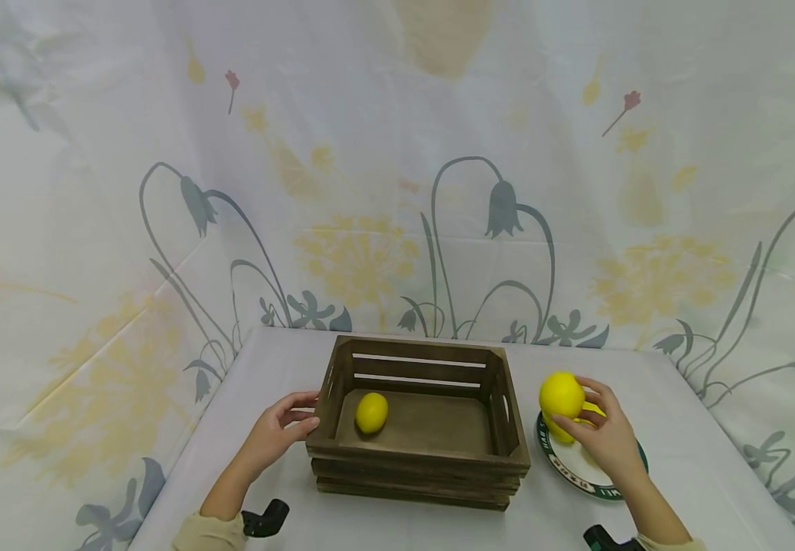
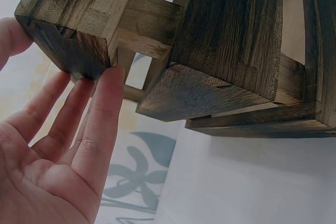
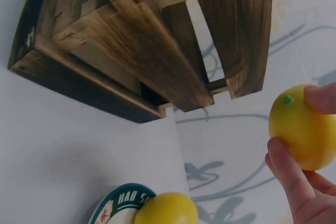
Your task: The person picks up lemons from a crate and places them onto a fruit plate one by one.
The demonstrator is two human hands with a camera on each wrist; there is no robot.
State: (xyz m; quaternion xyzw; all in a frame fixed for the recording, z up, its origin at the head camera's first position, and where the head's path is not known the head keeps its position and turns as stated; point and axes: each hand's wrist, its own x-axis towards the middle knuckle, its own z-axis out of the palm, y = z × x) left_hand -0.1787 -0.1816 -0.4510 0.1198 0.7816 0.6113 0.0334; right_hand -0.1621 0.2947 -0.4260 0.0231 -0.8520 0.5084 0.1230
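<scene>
A brown slatted wooden crate [image 1: 418,467] stands on the table, with one lemon [image 1: 372,413] inside near its left end. My left hand [image 1: 283,425] grips the crate's left end; in the left wrist view, thumb and fingers lie on either side of its upper slat. Between thumb and fingers, my right hand [image 1: 607,436] holds a yellow lemon [image 3: 300,129] with a green stem spot, raised over a plate right of the crate. On that green-rimmed white plate [image 1: 579,480] sits another lemon [image 3: 167,211]; my right hand partly hides what lies there.
A white cloth [image 1: 287,520] covers the table. Behind and at both sides hangs a pale curtain [image 1: 383,153] printed with grey and yellow flowers. Black wrist mounts [image 1: 266,519] are worn on both forearms.
</scene>
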